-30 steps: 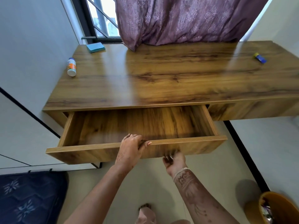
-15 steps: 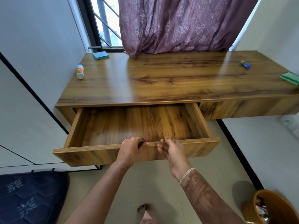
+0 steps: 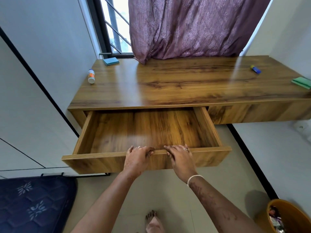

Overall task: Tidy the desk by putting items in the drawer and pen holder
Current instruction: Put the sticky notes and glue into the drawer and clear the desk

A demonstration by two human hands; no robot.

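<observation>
gripping drawer (image 3: 101, 155) front with curled left hand (image 3: 137, 159) fingers, resting flat right hand (image 3: 180, 158) fingers just beside. stiff, maybe heavy wood; best held here.

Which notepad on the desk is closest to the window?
The blue pad in the far left corner; the green pad lies at the right edge.

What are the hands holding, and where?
The left hand grips the open wooden drawer by the top edge of its front panel. The right hand lies on that same edge; its grip cannot be told.
</observation>
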